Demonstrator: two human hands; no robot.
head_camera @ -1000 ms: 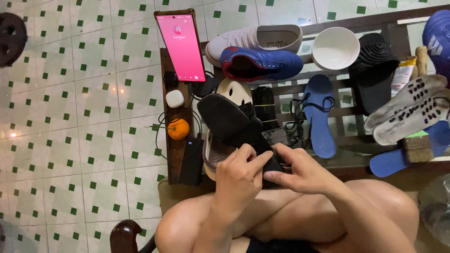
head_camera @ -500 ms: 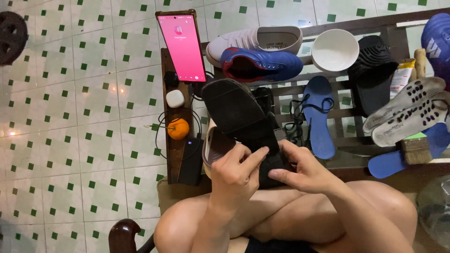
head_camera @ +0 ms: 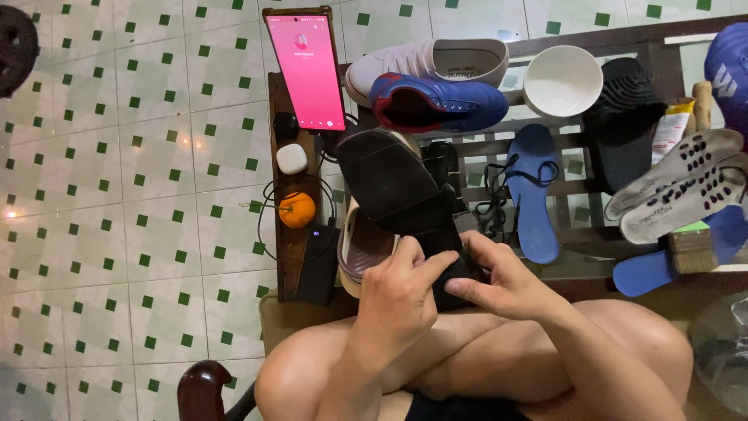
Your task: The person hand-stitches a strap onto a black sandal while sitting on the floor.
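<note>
Above the knees, left hand (head_camera: 399, 295) and right hand (head_camera: 499, 274) pinch one thing — a black sandal (head_camera: 401, 199).

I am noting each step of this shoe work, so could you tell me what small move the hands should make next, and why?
Probably press the heel end firmly together. Both the left hand and right hand already pinch the near end of the black shoe, whose sole faces up and whose toe points away over the wooden rack.
</note>
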